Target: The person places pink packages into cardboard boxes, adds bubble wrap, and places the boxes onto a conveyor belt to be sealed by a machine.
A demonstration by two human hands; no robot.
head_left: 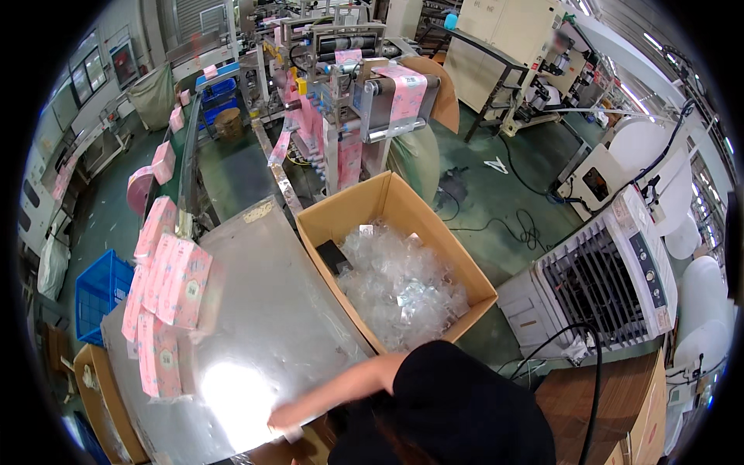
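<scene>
My right forearm reaches left from a black sleeve across the near edge of the metal table. At its end, my right hand [284, 417] hangs low by the table's edge, above an open cardboard box [314, 443] just below. Its fingers are small and blurred, so their closure is unclear; a pale patch shows beside them. My left hand is not visible. Left of my hand, a pile of pink printed tissue packs [186, 283] lies on the metal table [267, 310].
A large cardboard box [341, 198] holding crumpled clear plastic film [403, 291] stands against the table's right side. Beyond is a packing machine [341, 101] with pink film. A conveyor [186, 167] carries pink packs at left. A blue crate [101, 291] and an air cooler [597, 271] flank the area.
</scene>
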